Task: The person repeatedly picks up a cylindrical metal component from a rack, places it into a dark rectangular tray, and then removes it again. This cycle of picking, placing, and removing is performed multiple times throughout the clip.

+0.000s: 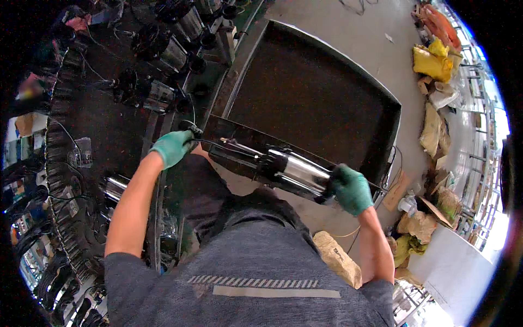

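Note:
I hold a shiny steel cylinder with black end caps, a pump-like unit [291,171], level above the near rim of a large black metal tray [310,92]. My right hand [351,188], in a green glove, grips its right end. My left hand [173,146], also green-gloved, is shut on the black cable [192,129] that runs from the unit's left end. The cylinder lies slightly tilted, its left end higher up in the picture.
Several similar steel-and-black cylinders [158,92] stand on a dark conveyor to the left. Coiled black cables [60,218] line the far left. Yellow and brown sacks [433,62], cardboard and a white box [457,272] lie on the concrete floor at right.

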Tool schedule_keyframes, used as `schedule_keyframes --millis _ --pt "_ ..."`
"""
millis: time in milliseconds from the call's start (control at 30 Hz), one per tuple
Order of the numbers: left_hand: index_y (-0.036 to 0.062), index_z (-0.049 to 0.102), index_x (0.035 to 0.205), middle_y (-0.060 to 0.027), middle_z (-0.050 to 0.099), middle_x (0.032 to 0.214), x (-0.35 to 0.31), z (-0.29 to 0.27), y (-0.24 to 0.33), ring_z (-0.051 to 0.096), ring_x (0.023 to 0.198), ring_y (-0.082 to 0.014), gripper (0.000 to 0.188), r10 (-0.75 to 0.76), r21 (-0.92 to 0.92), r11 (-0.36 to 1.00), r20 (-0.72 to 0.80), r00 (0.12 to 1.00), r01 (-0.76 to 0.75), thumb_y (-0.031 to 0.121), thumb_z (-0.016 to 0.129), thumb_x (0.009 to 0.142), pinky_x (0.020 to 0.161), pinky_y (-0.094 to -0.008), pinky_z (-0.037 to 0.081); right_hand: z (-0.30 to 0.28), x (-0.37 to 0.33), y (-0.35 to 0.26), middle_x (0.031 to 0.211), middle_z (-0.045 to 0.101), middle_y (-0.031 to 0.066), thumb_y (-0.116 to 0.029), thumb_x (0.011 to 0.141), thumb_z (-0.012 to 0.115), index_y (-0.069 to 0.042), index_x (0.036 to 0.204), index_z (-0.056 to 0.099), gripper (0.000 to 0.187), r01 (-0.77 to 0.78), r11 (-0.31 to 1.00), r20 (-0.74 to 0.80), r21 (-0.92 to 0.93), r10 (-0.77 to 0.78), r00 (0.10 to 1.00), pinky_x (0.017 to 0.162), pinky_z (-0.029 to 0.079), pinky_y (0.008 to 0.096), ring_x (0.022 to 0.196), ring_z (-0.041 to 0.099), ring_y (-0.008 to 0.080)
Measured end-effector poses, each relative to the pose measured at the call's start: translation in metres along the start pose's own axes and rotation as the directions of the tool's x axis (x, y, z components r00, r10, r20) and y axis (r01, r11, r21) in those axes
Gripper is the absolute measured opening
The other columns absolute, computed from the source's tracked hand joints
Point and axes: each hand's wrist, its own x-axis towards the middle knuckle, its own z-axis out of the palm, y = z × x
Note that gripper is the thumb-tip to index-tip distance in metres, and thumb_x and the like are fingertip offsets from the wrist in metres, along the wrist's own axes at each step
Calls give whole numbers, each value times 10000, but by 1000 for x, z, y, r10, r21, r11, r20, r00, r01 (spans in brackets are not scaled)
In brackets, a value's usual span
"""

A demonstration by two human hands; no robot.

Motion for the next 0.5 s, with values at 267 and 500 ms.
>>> schedule_keyframes --millis 267,500 --pt "98 677 1043 -146 709 954 -52 -42 56 680 903 -364 194 352 299 899 -58 934 -320 249 668 921 804 -475 528 -97 8 13 802 673 165 -102 884 602 -61 991 630 117 44 984 -223 -175 -84 971 714 527 405 746 672 291" --pt "121 713 965 -103 696 909 75 19 121 677 864 -318 228 512 316 854 -377 772 -413 334 634 948 785 -438 510 -72 111 45 1068 712 189 -266 887 638 -126 1174 644 319 -211 816 -222 -539 104 969 862 532 516 1048 665 424"
